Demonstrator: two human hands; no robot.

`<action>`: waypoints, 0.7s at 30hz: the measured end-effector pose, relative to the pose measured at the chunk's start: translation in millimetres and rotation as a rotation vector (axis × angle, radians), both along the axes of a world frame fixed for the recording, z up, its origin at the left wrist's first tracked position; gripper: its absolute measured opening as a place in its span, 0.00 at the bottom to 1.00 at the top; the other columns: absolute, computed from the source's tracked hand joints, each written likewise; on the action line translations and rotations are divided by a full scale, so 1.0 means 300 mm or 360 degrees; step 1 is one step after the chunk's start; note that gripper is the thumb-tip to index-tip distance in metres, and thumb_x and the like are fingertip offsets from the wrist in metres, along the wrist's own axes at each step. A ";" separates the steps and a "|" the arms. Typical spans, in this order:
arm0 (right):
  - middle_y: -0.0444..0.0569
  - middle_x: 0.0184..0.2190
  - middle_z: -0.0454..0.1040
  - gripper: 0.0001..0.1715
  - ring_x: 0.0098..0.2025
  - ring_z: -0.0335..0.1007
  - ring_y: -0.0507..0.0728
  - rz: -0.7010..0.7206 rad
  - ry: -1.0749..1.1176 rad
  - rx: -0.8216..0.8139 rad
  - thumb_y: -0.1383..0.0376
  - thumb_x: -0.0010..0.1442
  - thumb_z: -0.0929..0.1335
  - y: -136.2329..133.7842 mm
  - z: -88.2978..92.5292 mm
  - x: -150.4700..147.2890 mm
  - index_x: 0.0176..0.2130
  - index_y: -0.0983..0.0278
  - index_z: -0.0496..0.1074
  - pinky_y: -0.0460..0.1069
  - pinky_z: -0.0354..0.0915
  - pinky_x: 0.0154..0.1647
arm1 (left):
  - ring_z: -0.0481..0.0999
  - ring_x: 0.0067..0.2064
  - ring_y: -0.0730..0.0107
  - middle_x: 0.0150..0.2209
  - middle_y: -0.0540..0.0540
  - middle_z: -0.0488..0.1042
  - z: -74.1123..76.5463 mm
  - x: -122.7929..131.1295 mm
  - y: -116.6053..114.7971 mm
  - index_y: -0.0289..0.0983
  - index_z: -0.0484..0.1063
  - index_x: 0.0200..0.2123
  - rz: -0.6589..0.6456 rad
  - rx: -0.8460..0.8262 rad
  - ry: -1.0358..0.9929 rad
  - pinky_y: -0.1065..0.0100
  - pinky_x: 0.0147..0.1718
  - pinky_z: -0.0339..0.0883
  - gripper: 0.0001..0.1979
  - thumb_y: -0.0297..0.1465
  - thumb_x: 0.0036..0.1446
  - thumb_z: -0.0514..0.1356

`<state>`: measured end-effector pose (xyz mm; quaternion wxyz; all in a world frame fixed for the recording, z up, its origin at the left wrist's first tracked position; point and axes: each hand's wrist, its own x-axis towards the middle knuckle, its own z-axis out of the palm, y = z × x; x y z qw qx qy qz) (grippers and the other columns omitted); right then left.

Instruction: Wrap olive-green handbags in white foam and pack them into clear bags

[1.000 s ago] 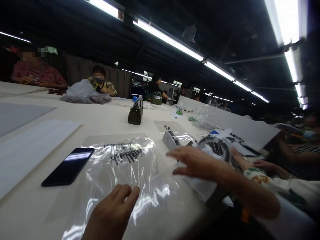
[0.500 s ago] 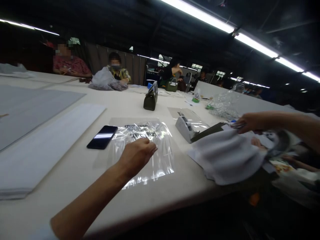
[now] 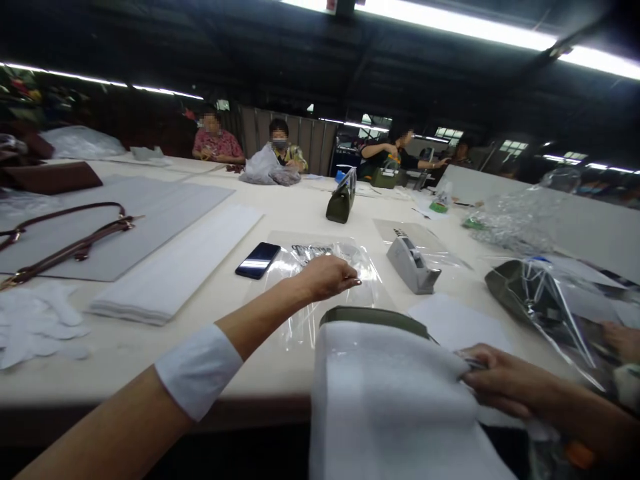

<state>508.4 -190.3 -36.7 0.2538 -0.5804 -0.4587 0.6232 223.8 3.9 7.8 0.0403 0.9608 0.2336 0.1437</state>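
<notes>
My left hand is closed above a clear plastic bag with dark print, lying on the table. Whether its curled fingers pinch anything is hidden. My right hand grips the side of a dark green handbag, at what looks like a metal fitting. A white soft sheet drapes over the handbag's near side, in front of the table edge. Beyond them stands a grey tape dispenser, and a black phone lies left of the plastic bag.
A small green handbag stands mid-table. At left lie stacked white sheets, brown straps and white gloves. A co-worker's hand is beside a plastic-covered green bag at right. Several people sit across the table.
My right hand has brought the handbag and white sheet from the right to in front of me. The view has turned left. My left hand stays closed over the plastic bag.
</notes>
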 end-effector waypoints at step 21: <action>0.30 0.05 0.46 0.19 0.09 0.32 0.40 -0.0886 0.0523 -0.0238 0.54 0.49 0.71 -0.124 -0.290 -0.103 0.32 0.66 0.65 0.38 0.34 0.10 | 0.67 0.36 0.66 0.34 0.47 0.69 -0.187 -0.177 -0.282 0.37 0.67 0.40 0.0468 0.0306 -0.0490 0.64 0.36 0.63 0.09 0.24 0.55 0.53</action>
